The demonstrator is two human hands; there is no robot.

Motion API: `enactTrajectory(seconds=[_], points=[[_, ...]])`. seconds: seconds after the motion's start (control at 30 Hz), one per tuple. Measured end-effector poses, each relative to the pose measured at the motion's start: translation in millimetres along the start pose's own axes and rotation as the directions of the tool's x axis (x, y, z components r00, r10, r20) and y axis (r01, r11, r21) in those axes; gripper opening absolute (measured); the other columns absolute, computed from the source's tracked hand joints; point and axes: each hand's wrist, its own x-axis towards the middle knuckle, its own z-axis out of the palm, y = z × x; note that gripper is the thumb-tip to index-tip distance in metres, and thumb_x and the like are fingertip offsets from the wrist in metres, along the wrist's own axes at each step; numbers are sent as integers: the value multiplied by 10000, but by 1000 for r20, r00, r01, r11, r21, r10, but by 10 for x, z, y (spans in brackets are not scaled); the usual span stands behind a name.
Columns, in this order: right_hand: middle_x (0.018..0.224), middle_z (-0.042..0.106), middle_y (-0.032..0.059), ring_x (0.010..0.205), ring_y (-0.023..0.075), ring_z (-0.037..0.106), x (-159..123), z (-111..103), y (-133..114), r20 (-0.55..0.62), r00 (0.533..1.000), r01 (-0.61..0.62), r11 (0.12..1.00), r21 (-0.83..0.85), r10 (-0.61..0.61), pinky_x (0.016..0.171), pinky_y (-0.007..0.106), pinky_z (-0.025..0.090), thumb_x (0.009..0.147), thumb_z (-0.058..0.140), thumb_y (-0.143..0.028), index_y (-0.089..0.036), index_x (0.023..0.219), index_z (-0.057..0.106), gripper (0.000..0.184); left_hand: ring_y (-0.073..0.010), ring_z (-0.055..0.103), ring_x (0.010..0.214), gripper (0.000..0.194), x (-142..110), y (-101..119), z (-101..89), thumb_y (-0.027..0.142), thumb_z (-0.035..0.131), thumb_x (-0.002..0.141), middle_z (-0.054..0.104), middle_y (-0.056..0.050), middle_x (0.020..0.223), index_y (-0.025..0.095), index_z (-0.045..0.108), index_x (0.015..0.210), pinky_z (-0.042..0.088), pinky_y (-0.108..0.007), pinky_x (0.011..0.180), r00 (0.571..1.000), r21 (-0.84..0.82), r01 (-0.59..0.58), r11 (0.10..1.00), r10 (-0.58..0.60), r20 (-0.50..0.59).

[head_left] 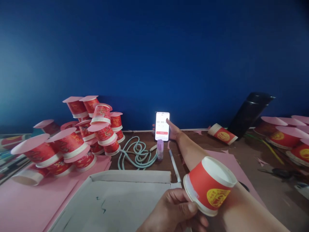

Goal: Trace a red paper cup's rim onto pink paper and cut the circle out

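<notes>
My left hand (174, 211) is closed around the rim end of a red paper cup (209, 185) with a yellow emblem, held near the bottom of the view with its white base tilted up. My right hand (173, 129) reaches far forward to a lit phone (162, 126) propped against the blue wall. The thumb lies on the phone's right edge and fingers wrap behind it. The screen shows a timer and a red button.
A heap of red cups capped with pink paper discs (79, 138) fills the left. More such cups (286, 135) sit at right, near a lying cup (223, 134) and a black object (251, 112). A glue stick (160, 149), pale cable (137, 154), pen (174, 164), white tray (116, 199) and pink sheets (31, 203) lie nearby.
</notes>
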Motion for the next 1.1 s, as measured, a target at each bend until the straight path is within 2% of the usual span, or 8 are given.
enactTrajectory(seconds=[0.1,0.33,0.57,0.73,0.97,1.1], points=[[1174,700,143,1078,277,673,4,1,-4,10,1000,1,1000,2,-1,980,515,495,911,428,-617,-164,1270,563,594,-113,666,683,278,-1,6,-6,327,793,732,718,-98,796,103,754,891,526,-218,641,1000,8,-6,1000,6,-15],[1168,705,145,1046,282,687,21,32,-14,3,1000,8,1000,-3,-8,970,521,503,919,436,-574,-152,1242,576,550,-107,649,620,349,35,-65,-72,379,813,694,691,-83,708,90,759,882,513,-206,608,1000,2,-14,1000,14,-14],[1231,676,143,1109,272,663,26,76,-26,-5,1000,5,1000,-13,-5,1019,512,470,924,437,-552,-157,1255,565,531,-105,644,659,337,-5,11,-4,367,807,704,682,-73,720,99,759,903,499,-217,652,999,19,23,1000,-23,-44],[1217,684,147,1097,279,669,53,45,-17,-21,1000,-6,1000,-9,6,1002,509,485,925,426,-551,-151,1240,576,531,-103,626,608,395,-10,20,2,394,850,627,673,-67,685,99,764,876,476,-205,613,998,3,35,999,-35,-55],[1131,726,123,1023,286,701,76,65,-23,-70,998,-9,1000,-20,8,956,517,517,909,465,-534,-172,1191,604,479,-133,629,617,481,0,2,-21,432,858,577,678,-83,713,76,767,887,499,-287,709,994,41,61,997,-56,-97],[1109,733,127,1017,296,703,73,126,-29,-104,995,-2,999,-41,-2,959,533,512,903,471,-525,-169,1167,617,466,-135,642,646,465,-13,14,-5,429,855,592,685,-76,741,92,767,901,506,-315,767,993,47,63,997,-57,-105]])
